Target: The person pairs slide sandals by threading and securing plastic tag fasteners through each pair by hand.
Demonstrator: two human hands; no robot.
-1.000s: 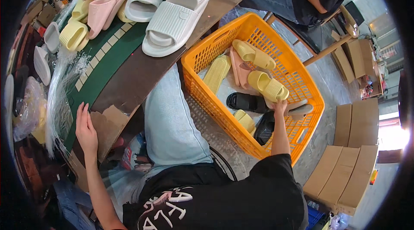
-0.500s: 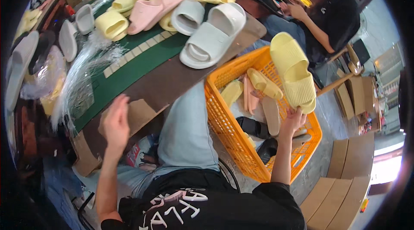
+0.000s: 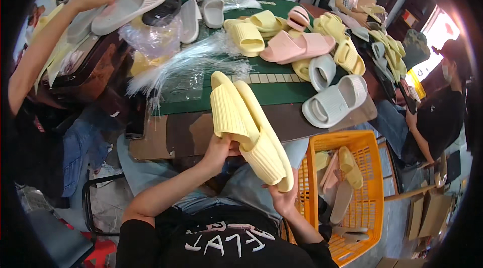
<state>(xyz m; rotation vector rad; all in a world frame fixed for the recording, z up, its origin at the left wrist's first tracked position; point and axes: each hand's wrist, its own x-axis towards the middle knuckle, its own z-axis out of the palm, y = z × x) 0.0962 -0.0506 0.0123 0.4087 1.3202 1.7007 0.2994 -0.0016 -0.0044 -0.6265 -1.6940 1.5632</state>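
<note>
Right hand (image 3: 284, 200) below, against yellow slippers (image 3: 262, 160)

1. Left hand (image 3: 216, 154) is curled on the left side of the yellow slippers (image 3: 264, 160).
2. Right hand (image 3: 284, 199) holds the slippers' bottom end.
3. Left arm (image 3: 168, 189) is bent, left of the slippers.
4. Right arm (image 3: 304, 229) is below the slippers.

Black short-sleeved T-shirt (image 3: 166, 248), white-and-pink lettering (image 3: 231, 245), light blue jeans (image 3: 239, 195)

Bright indoor light; glare from opening (image 3: 445, 36) at upper right; edges bent, corners dark.
</note>
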